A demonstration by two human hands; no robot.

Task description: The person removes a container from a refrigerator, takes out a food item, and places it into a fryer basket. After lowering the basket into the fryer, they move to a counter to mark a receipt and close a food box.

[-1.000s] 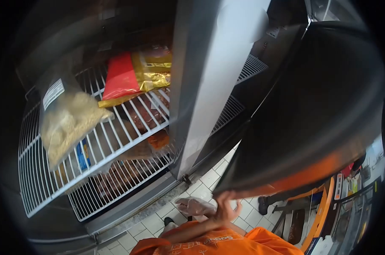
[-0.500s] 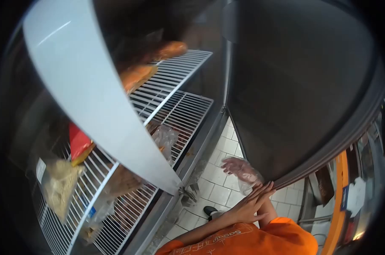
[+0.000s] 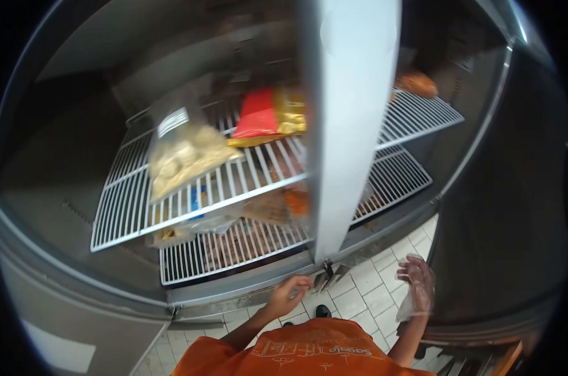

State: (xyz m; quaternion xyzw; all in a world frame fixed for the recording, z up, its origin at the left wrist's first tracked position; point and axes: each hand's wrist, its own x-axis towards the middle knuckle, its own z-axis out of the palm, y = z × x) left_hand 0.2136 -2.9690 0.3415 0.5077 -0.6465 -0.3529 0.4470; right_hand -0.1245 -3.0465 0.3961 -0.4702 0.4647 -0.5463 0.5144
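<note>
My bare left hand (image 3: 290,294) is in front of the fridge's lower sill, fingers loosely bent and apart, holding nothing. My right hand (image 3: 416,279) wears a clear plastic glove and hangs beside the open dark door (image 3: 503,207), fingers parted and nothing in them. Ahead of my hands stands the open fridge. On its upper wire shelf (image 3: 124,216) lie a clear bag of pale yellowish food (image 3: 187,156) with a white label and a red and gold packet (image 3: 259,116). The lower wire shelf (image 3: 177,266) carries several bagged items, partly hidden.
A light vertical post (image 3: 353,138) divides the fridge front. An orange-brown item (image 3: 415,84) lies on the right part of the upper shelf. At lower left is another open door (image 3: 64,301). White tiles (image 3: 365,294) cover the floor; my shirt is orange.
The view has swung left, bringing the left compartment toward the middle. My left hand has come away from the right door's edge by my right arm and is now apart at the left.
</note>
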